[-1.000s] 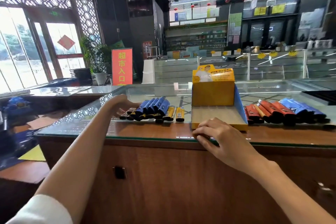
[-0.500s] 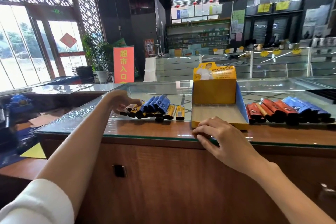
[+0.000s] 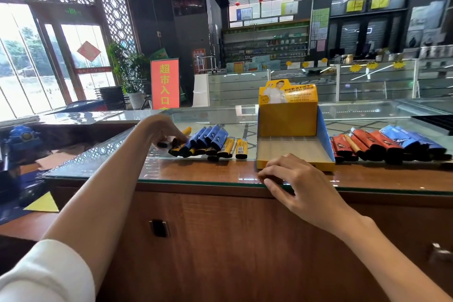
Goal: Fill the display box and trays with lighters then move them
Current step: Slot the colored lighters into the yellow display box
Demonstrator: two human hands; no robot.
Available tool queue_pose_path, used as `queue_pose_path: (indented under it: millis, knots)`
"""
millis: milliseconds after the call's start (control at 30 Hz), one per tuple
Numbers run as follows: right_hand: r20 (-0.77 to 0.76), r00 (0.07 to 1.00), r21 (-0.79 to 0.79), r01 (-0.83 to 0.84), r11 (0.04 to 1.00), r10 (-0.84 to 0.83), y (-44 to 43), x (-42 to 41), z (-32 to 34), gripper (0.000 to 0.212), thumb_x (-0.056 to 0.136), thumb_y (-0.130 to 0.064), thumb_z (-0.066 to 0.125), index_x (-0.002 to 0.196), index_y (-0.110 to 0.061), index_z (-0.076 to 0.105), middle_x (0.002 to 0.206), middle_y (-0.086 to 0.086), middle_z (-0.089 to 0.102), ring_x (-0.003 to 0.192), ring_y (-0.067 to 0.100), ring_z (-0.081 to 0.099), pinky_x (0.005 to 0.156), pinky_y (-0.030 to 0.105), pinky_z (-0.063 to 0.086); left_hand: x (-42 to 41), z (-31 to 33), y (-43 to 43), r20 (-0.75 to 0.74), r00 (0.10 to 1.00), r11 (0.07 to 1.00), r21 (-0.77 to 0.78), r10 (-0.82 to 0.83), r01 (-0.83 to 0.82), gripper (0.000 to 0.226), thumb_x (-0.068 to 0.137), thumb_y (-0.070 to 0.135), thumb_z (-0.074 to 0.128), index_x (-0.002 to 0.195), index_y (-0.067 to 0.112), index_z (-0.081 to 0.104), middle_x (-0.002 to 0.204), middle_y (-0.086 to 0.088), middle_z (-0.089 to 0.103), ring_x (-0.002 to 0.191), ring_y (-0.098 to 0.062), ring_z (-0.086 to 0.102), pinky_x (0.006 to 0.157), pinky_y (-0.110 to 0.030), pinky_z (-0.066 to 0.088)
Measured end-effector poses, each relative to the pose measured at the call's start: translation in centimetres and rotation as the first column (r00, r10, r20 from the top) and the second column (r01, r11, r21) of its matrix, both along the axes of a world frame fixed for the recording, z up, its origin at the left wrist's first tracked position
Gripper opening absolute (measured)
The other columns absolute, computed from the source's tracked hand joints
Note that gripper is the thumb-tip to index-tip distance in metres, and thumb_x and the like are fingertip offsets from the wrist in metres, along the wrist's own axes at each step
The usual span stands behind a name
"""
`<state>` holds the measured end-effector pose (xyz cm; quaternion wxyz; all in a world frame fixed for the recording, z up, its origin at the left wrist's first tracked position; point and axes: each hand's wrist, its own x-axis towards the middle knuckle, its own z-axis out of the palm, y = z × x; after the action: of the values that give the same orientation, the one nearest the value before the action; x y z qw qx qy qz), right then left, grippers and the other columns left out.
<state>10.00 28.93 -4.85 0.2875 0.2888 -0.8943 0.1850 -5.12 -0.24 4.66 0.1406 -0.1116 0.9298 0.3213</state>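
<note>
Lighters in the left pile (image 3: 210, 141) are lying side by side on the counter (image 3: 196, 171), their long axes running near to far with a slight lean and their black caps pointing at the near edge. The left hand (image 3: 161, 127) is working at the far-left end of that pile, curling its fingers round a yellow lighter (image 3: 188, 130) whose tip is sticking out to the right past the fingertips. The display box (image 3: 288, 120) is standing well to the right of this hand, beyond the whole pile, with its tray floor showing bare (so filling is probably only starting). The right hand (image 3: 299, 179) is resting just in front of the box's near lip, its bent fingers touching the counter edge and holding nothing. A right pile (image 3: 382, 141) of red and blue lighters is lying just beside the box's right wall. Half a second ago the left hand was lying flat over the pile's end; now it is sitting slightly higher, and the yellow lighter is rising clear of its neighbours.
</note>
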Motion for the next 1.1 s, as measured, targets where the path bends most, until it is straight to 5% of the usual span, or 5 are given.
queue_pose_path:
  millis: [167, 667, 800, 933, 1100]
  knots:
    - [0.003, 1.000, 0.005, 0.001, 1.000, -0.001, 0.0, 0.0, 0.1, 0.022, 0.090, -0.028, 0.058, 0.110, -0.021, 0.066, 0.107, -0.008, 0.062, 0.100, 0.007, 0.054, 0.081, 0.022, 0.047, -0.3, -0.2, -0.8, 0.103, 0.994, 0.998, 0.043, 0.035, -0.040, 0.019, 0.093, 0.019, 0.058, 0.088, 0.005, 0.045, 0.067, -0.005, 0.038, 0.053, -0.014, 0.033, 0.035, -0.018, 0.037]
    - [-0.009, 1.000, 0.007, -0.002, 1.000, 0.002, 0.0, -0.1, 0.0, 0.023, 0.091, -0.030, 0.058, 0.110, -0.021, 0.066, 0.108, -0.008, 0.062, 0.101, 0.008, 0.054, 0.083, 0.022, 0.047, 0.1, -0.6, -2.1, -0.042, 0.995, 0.983, 0.163, 0.091, -0.083, 0.011, 0.093, 0.001, 0.053, 0.084, -0.001, 0.046, 0.070, -0.014, 0.048, 0.056, -0.021, 0.042, 0.031, -0.021, 0.041]
    - [-0.032, 0.999, 0.012, -0.009, 1.000, 0.010, 0.1, -0.1, 0.0, 0.023, 0.091, -0.030, 0.057, 0.109, -0.020, 0.066, 0.106, -0.008, 0.062, 0.100, 0.007, 0.054, 0.082, 0.021, 0.046, 0.4, -0.1, -2.8, -0.322, 0.906, 0.919, 0.365, 0.275, -0.149, 0.016, 0.093, 0.003, 0.055, 0.079, -0.001, 0.047, 0.073, -0.014, 0.050, 0.059, -0.020, 0.044, 0.050, -0.028, 0.039]
    - [-0.037, 0.999, 0.028, -0.034, 0.999, 0.035, 0.1, -0.1, 0.0, 0.023, 0.092, -0.030, 0.054, 0.110, -0.021, 0.064, 0.106, -0.009, 0.061, 0.099, 0.004, 0.052, 0.084, 0.022, 0.047, 2.8, 2.1, 1.5, -0.595, 0.774, 0.840, 0.517, 0.216, 0.163, 0.017, 0.093, 0.010, 0.054, 0.078, 0.002, 0.056, 0.080, -0.008, 0.054, 0.066, -0.013, 0.048, 0.059, -0.023, 0.039]
    - [-0.039, 0.996, -0.086, -0.082, 0.993, 0.079, 1.1, 0.0, 1.7, 0.019, 0.090, -0.020, 0.060, 0.108, -0.017, 0.065, 0.106, -0.008, 0.062, 0.098, 0.001, 0.056, 0.085, 0.016, 0.046, 4.5, 2.5, 10.5, -0.686, 0.724, 0.672, 0.500, -0.078, 0.546, 0.020, 0.096, 0.010, 0.047, 0.080, 0.004, 0.058, 0.082, -0.003, 0.055, 0.070, -0.008, 0.050, 0.064, -0.021, 0.041]
